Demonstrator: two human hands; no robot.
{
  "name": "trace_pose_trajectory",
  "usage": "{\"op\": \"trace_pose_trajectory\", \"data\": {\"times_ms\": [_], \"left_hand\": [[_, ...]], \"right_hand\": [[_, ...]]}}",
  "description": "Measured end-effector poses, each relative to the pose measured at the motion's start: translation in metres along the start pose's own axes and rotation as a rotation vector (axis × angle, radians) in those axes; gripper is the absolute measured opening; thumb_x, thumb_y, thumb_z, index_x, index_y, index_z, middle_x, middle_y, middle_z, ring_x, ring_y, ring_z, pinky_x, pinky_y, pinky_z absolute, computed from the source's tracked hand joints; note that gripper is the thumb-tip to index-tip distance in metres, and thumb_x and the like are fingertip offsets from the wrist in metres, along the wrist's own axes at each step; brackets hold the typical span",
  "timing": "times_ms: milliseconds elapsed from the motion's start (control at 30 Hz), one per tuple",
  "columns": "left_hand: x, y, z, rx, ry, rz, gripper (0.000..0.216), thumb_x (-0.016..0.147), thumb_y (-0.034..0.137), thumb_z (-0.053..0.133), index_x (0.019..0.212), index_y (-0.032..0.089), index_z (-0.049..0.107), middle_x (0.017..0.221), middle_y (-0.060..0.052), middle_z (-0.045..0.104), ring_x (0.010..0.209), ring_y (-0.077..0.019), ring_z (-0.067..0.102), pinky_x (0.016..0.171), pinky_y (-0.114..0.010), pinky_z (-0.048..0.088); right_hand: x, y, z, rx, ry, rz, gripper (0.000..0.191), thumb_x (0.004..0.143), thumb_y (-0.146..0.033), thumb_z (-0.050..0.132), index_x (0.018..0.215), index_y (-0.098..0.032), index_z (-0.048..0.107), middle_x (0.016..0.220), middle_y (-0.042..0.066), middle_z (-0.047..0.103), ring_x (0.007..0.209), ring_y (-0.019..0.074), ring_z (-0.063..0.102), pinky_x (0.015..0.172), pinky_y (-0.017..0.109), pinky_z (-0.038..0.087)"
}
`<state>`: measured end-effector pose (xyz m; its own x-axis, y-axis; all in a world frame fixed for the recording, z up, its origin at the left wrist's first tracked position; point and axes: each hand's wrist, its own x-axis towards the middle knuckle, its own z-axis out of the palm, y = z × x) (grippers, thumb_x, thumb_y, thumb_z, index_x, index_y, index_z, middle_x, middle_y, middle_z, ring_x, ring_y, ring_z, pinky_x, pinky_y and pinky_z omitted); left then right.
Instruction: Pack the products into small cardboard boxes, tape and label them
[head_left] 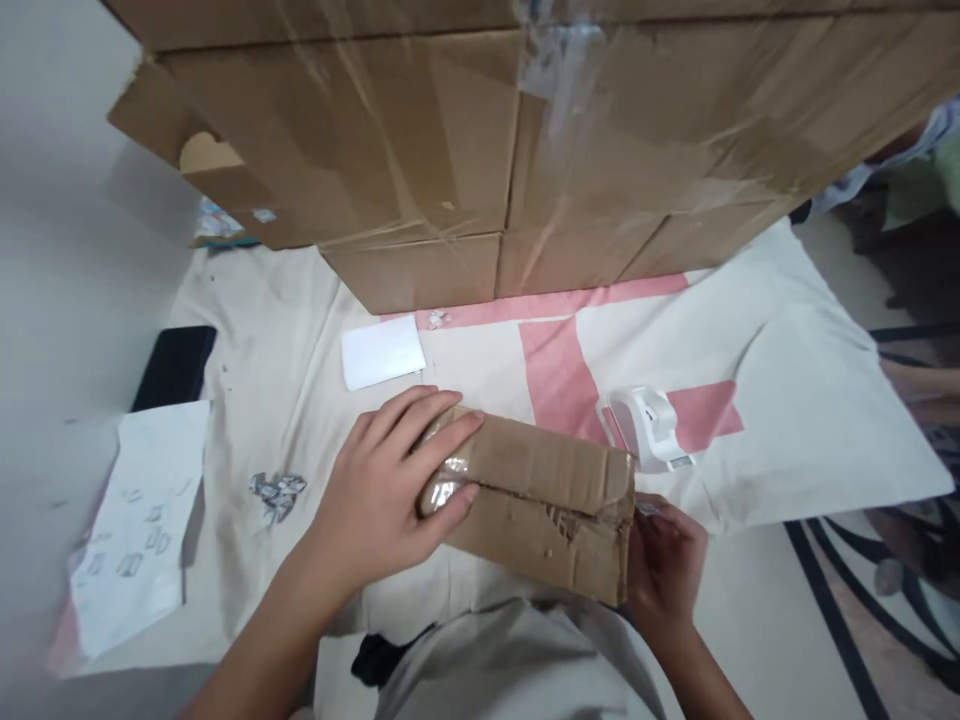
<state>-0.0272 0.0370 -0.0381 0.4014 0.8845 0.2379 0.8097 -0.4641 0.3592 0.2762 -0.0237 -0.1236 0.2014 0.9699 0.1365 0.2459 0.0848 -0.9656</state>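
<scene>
A small brown cardboard box (547, 500) lies tilted across the middle, close to my body. Its top seam shows, with torn, creased cardboard near the right end and shiny clear tape on the left end. My left hand (405, 480) is closed round that left end, thumb and fingers pressed on top. At the right end, my right hand (666, 560) has its fingers curled in a pinch. A small shiny piece that looks like clear tape (646, 509) shows at its fingertips; part of the hand is hidden behind the box. Just beyond stands a white tape dispenser (646, 430).
A large taped cardboard carton (450, 140) fills the far side. On the white and pink cloth (555, 370) lie a folded white paper (382, 352) and crumpled foil-like scrap (277, 495). To the left are a dark phone-like object (174, 365) and a drawn-on paper sheet (142, 530).
</scene>
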Motion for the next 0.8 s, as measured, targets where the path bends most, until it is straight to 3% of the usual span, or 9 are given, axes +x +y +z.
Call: {"op": "trace_pose_trajectory", "data": {"times_ms": [133,233,300,400,467,567,667,733,800], "left_hand": [[0.001,0.0,0.002,-0.045,0.011,-0.013,0.048,0.092,0.038,0.062,0.138,0.024,0.056,0.146,-0.011,0.058,0.137,-0.0337,0.048,0.103,-0.05,0.045],[0.003,0.001,0.004,-0.079,0.022,-0.036,0.048,0.093,0.041,0.061,0.137,0.025,0.057,0.145,-0.01,0.059,0.138,-0.0332,0.047,0.099,-0.05,0.045],[0.003,0.002,0.005,-0.099,0.028,-0.036,0.047,0.093,0.044,0.059,0.136,0.025,0.058,0.144,-0.01,0.059,0.138,-0.0329,0.047,0.097,-0.05,0.045],[0.003,0.003,0.005,-0.121,0.026,-0.044,0.046,0.093,0.045,0.058,0.136,0.026,0.058,0.145,-0.008,0.058,0.138,-0.0315,0.046,0.096,-0.049,0.044],[0.002,0.003,0.005,-0.131,0.026,-0.061,0.044,0.094,0.044,0.058,0.134,0.026,0.058,0.145,-0.007,0.058,0.137,-0.0302,0.046,0.097,-0.048,0.043],[0.001,0.003,0.005,-0.146,0.05,-0.069,0.039,0.093,0.043,0.059,0.128,0.026,0.059,0.141,-0.006,0.06,0.133,-0.0289,0.048,0.094,-0.048,0.043],[0.0,0.001,0.006,-0.161,0.083,-0.059,0.037,0.092,0.045,0.06,0.123,0.025,0.06,0.137,-0.006,0.062,0.13,-0.0288,0.049,0.089,-0.048,0.043],[0.0,-0.001,0.007,-0.175,0.099,-0.045,0.036,0.093,0.046,0.058,0.121,0.024,0.06,0.135,-0.006,0.063,0.128,-0.0287,0.05,0.087,-0.048,0.043],[-0.001,-0.002,0.007,-0.19,0.11,-0.039,0.034,0.095,0.047,0.056,0.119,0.024,0.061,0.133,-0.006,0.063,0.127,-0.0284,0.051,0.086,-0.047,0.043]], "right_hand": [[0.043,-0.019,-0.032,0.033,0.047,0.016,0.036,0.087,-0.023,0.073,0.111,-0.036,0.049,0.082,0.0,0.066,0.078,0.0248,0.073,0.068,0.04,0.059],[0.113,-0.05,-0.023,0.044,-0.119,-0.084,0.054,0.074,-0.019,0.084,0.111,-0.035,0.048,0.079,-0.002,0.067,0.066,0.02,0.067,0.061,0.033,0.055],[0.16,-0.076,0.016,-0.004,-0.316,-0.153,0.061,0.071,-0.022,0.085,0.114,-0.033,0.043,0.08,-0.004,0.067,0.067,0.0175,0.066,0.06,0.03,0.054],[0.208,-0.105,0.117,-0.158,-0.795,-0.208,0.055,0.078,-0.027,0.077,0.116,-0.029,0.038,0.083,-0.005,0.064,0.065,0.0141,0.062,0.06,0.027,0.052],[0.219,-0.11,0.193,-0.369,-1.038,-0.304,0.051,0.082,-0.02,0.07,0.12,-0.026,0.036,0.081,-0.006,0.061,0.064,0.0129,0.059,0.062,0.026,0.049],[0.218,-0.1,0.287,-0.817,-1.207,-0.474,0.054,0.082,-0.006,0.064,0.125,-0.021,0.035,0.084,-0.003,0.064,0.076,0.0151,0.062,0.071,0.026,0.048],[0.213,-0.085,0.335,-1.002,-1.279,-0.505,0.054,0.08,-0.005,0.065,0.124,-0.02,0.039,0.085,0.001,0.067,0.074,0.018,0.063,0.066,0.026,0.046],[0.212,-0.079,0.344,-1.057,-1.286,-0.534,0.054,0.081,-0.007,0.065,0.127,-0.02,0.04,0.088,0.004,0.07,0.073,0.0198,0.064,0.065,0.027,0.046],[0.212,-0.077,0.344,-1.092,-1.263,-0.588,0.056,0.083,-0.01,0.067,0.131,-0.021,0.039,0.104,0.011,0.072,0.081,0.0224,0.066,0.07,0.029,0.047]]}}
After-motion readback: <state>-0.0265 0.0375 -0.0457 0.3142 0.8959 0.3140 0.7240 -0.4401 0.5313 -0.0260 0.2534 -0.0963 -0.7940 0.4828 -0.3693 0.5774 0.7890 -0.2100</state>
